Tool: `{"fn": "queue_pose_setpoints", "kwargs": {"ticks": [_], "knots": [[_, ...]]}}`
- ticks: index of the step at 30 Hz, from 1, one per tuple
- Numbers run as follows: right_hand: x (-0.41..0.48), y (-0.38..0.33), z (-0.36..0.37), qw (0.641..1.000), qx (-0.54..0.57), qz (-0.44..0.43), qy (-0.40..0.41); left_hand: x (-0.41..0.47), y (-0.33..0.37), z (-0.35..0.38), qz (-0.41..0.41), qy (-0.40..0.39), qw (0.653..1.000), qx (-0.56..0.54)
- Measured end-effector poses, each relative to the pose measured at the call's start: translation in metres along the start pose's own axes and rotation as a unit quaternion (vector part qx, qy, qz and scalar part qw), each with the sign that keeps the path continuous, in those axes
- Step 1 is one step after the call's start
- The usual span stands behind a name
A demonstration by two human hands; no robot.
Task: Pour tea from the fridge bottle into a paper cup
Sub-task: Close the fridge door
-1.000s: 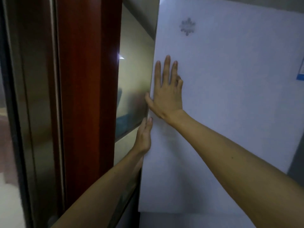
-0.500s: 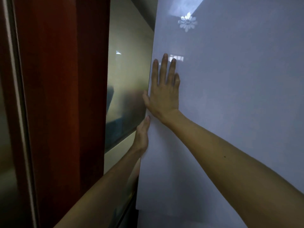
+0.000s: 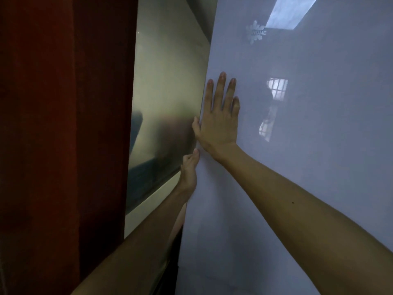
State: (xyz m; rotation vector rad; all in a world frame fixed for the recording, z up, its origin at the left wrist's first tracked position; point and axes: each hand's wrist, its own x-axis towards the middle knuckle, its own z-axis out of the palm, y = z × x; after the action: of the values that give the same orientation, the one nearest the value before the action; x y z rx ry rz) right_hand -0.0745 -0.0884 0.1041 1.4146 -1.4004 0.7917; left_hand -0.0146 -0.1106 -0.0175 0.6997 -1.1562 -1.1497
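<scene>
A white fridge door [image 3: 308, 188] fills the right half of the view, with a pale snowflake logo [image 3: 255, 34] near its top. My right hand [image 3: 219, 120] lies flat on the door close to its left edge, fingers pointing up and apart. Just below it, my left hand [image 3: 189, 169] grips that edge, thumb on the front face and fingers curled behind it. No bottle or paper cup is in view; the fridge's inside is hidden.
A dark red wooden frame [image 3: 63, 135] stands close on the left. Between it and the fridge is a shiny metallic panel [image 3: 165, 116]. The door's gloss reflects a window [image 3: 276, 90].
The view has drawn closer to the door, and a window reflection now shows on it. My left hand's fingers have curled tighter on the edge. My right hand stays flat.
</scene>
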Motion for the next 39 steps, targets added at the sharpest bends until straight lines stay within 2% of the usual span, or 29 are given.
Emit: {"fn": "queue_pose_setpoints", "kwargs": {"ticks": [22,29,35,39], "knots": [[0.007,0.003,0.02,1.0,-0.016,0.004,-0.015,0.014,-0.001,0.004,-0.014,-0.081,0.996,-0.032],[0.009,0.002,0.021,0.999,-0.021,0.007,-0.042,0.018,-0.005,0.005,-0.008,-0.056,0.998,-0.007],[0.008,0.014,-0.004,0.993,0.041,-0.033,-0.103,0.01,0.002,0.006,0.009,-0.017,0.997,0.075],[0.003,0.032,-0.038,0.981,0.064,-0.075,-0.17,-0.007,0.019,0.005,0.042,0.007,0.968,0.249]]}}
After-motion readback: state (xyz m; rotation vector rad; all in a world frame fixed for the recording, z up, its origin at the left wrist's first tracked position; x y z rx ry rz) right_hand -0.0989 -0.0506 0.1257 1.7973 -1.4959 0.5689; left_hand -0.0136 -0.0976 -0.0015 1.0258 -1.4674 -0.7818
